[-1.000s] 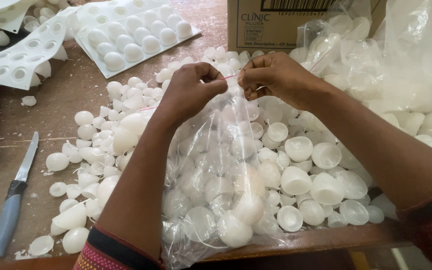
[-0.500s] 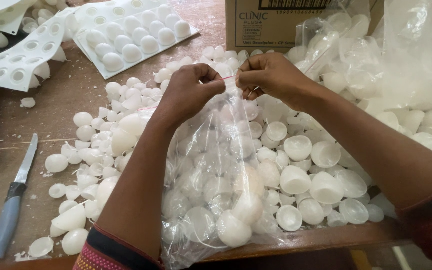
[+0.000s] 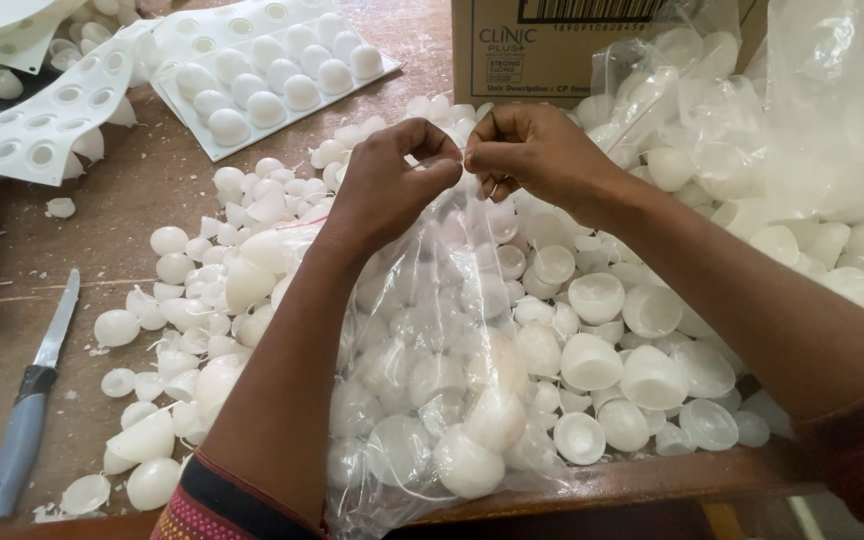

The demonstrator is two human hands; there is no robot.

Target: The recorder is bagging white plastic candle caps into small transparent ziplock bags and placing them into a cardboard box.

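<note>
Two hands pinch the gathered mouth of a clear plastic bag [image 3: 432, 400] stuffed with white half-shells, left hand [image 3: 387, 185] and right hand [image 3: 532, 150] fingertip to fingertip, holding it closed; the bag sags over the table edge [image 3: 652, 480], knife [image 3: 27, 410] aside

A brown cardboard box [image 3: 552, 50] with a white printed label [image 3: 592, 10] stands at the table's far edge.

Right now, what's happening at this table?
A person's left hand and right hand pinch the gathered neck of a clear plastic bag full of white half-round shells. More loose white shells lie heaped around it on the brown wooden table. A grey-handled knife lies to the left, and white moulded trays sit further back.
</note>
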